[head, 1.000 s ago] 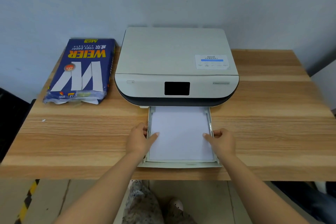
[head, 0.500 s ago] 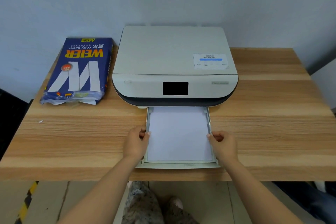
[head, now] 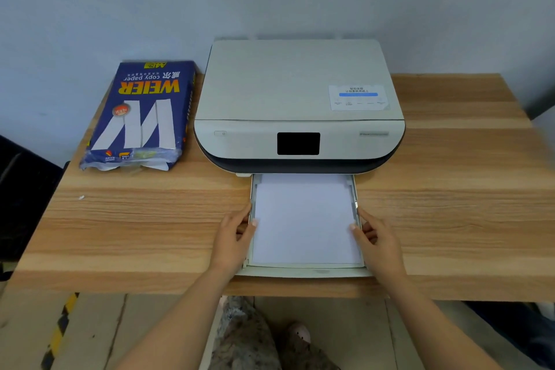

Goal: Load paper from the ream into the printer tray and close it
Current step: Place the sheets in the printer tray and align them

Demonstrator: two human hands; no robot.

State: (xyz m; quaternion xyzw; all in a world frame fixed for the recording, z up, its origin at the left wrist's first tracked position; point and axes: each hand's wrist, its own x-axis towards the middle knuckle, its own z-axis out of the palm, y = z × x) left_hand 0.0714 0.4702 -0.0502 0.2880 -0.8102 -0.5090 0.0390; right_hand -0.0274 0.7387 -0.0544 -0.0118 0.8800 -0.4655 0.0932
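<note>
A white printer stands at the back of the wooden table. Its tray is pulled out toward me, with a stack of white paper lying flat inside. My left hand rests against the tray's left wall, thumb tip on the paper's edge. My right hand rests against the right wall, thumb touching the paper's right edge. The blue ream, torn open at its near end, lies left of the printer.
A grey wall stands right behind the printer. The tray's front lip reaches close to the table's near edge. A dark object sits off the table's left side, and floor with a yellow-black stripe shows below.
Both hands have slid slightly outward on the tray's sides, thumbs pulling back toward the paper's edges. The view has shifted a little; the tray and paper stay in place.
</note>
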